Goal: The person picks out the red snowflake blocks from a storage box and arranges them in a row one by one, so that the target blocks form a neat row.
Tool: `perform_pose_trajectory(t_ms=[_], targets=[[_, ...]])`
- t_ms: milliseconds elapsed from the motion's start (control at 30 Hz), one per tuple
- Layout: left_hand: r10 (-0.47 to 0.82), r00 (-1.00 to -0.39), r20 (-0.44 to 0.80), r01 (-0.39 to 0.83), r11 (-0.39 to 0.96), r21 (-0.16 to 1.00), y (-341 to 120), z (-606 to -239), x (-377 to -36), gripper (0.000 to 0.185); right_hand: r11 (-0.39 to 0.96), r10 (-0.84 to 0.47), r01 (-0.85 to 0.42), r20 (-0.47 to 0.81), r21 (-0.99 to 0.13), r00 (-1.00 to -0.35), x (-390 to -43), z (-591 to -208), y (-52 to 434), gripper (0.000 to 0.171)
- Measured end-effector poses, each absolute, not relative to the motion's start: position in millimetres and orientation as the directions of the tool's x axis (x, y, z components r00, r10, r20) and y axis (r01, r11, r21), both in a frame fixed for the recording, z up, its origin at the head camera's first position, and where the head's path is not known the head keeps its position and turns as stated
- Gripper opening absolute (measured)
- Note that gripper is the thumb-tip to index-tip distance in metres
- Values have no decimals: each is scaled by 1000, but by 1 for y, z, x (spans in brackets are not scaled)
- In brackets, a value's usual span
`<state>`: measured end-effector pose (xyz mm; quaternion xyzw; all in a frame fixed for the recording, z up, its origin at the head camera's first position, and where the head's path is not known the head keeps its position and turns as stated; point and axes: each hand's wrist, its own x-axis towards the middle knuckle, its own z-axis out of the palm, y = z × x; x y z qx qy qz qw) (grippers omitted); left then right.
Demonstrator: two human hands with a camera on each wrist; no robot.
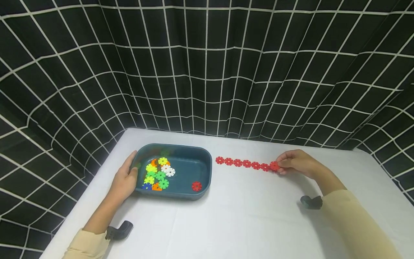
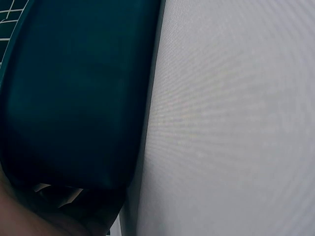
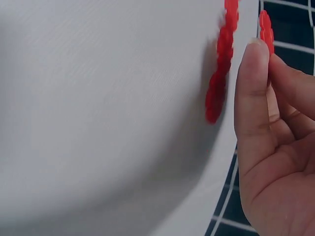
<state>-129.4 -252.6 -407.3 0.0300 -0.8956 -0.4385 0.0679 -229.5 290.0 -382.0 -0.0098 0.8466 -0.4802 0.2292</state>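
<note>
Between thumb and fingertips my right hand (image 1: 295,163) pinches a red notched disc (image 3: 266,32). In the right wrist view this disc is held above the table, apart from the red row. The row of several red notched discs (image 1: 237,163) runs along the white table and ends just under that hand. My left hand (image 1: 124,180) grips the left end of a dark teal tray (image 1: 178,195), thumb at the rim. Inside the tray, a heap of yellow, green, orange, white and blue discs (image 1: 160,175) fills the left part. One red disc (image 1: 196,186) lies alone at its front right.
A white cloth (image 1: 226,226) covers the table. Behind it and at the sides hangs a black curtain with a white grid (image 1: 207,64). Dark devices are worn at the left wrist (image 1: 119,230) and the right wrist (image 1: 311,202).
</note>
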Motion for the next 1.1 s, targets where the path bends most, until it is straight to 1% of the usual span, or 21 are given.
perform_pose_trajectory(t_ms=[233,467,633,733,967,1100], targets=[[-121,-988,93,-1,613,790,-253,-408,-130,54,588,-168,223,-387,-778,-907,-224,-389,315,38],[-110,-989,101,13,611,792,-253,-408,-130,54,585,-121,262,-402,-768,-907,-218,-388,333,42],[-114,-989,96,6,611,792,-253,-408,-130,54,664,-71,268,-415,-698,-907,-215,-388,342,45],[-117,-989,94,4,609,793,-253,-408,-130,54,687,-47,279,-423,-671,-905,-214,-391,346,46],[-117,-989,93,3,607,794,-253,-408,-130,54,664,-25,292,-410,-689,-912,-213,-394,345,48],[-116,-989,92,2,608,794,-253,-408,-130,54,671,-1,295,-399,-680,-917,-213,-393,340,45]])
